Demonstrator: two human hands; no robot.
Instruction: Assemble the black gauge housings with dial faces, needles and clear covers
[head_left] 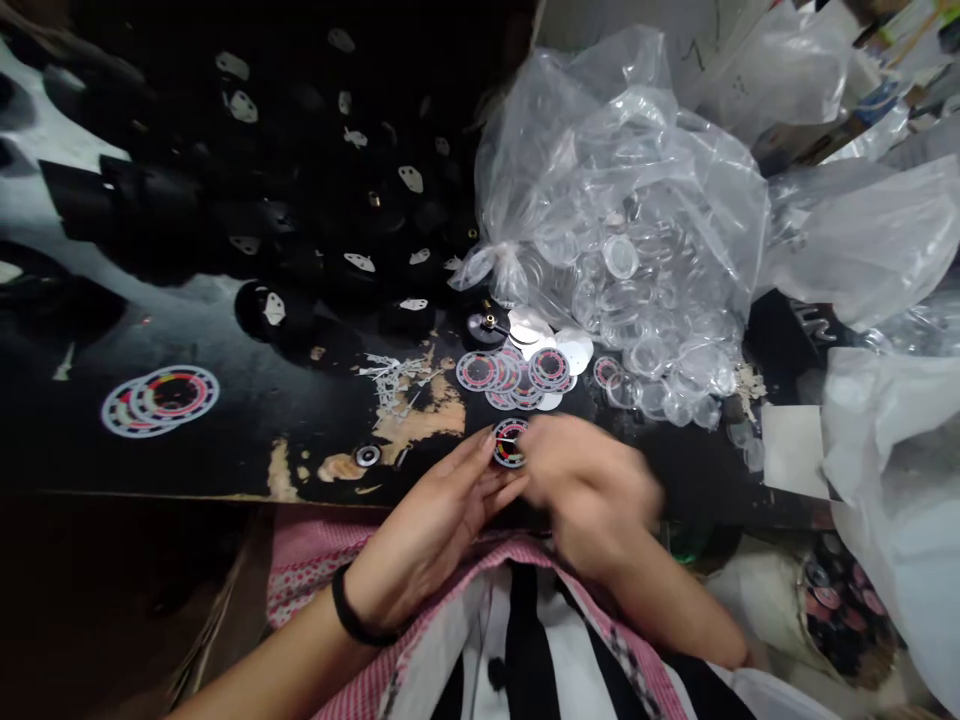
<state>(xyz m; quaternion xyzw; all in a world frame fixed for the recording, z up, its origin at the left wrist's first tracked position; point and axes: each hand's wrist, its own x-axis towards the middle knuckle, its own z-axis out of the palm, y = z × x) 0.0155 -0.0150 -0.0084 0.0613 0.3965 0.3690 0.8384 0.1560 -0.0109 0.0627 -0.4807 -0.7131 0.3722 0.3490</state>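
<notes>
From the head camera, the left hand (427, 520) lies palm-up at the near edge of the black table (225, 440), fingers curled under a small round dial (510, 443) and holding it. The right hand (592, 490), motion-blurred, meets the dial from the right; its grip cannot be made out. The dial's printing is too small to read. Just beyond the dial lies a heap of dials (517, 375).

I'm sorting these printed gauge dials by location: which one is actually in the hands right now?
The single dial pinched between the left hand and the blurred right hand. The others lie loose on the table: a pile just beyond, a stack far left.
</notes>
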